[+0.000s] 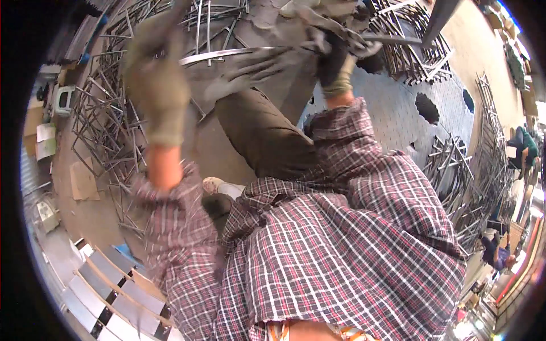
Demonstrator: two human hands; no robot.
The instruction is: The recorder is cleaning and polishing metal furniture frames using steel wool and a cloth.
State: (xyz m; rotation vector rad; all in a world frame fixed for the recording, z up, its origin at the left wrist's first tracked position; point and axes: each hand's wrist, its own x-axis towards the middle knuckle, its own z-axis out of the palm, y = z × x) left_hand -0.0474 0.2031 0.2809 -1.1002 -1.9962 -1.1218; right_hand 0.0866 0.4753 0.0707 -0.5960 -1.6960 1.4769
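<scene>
My left hand [156, 85], in an olive-grey work glove, is raised at the upper left. Motion smears its fingers, so their grip does not show. Beside it a thin, shiny, slightly curved metal strip [219, 55] runs toward the middle. My right hand [336, 59], in a dark glove with an olive cuff, is closed at the upper middle around a grey metal bar [392, 40] that extends to the right. A grey glove shape [250, 69] with long fingers lies above my knee; whether a hand is inside, I cannot tell.
Tangled metal frames [108, 108] heap up at the left; more bar stacks [412, 42] stand at the upper right. A worn blue mat [392, 99] with holes covers the floor. Pale panels [114, 290] lie lower left. Two people [522, 148] are at the far right.
</scene>
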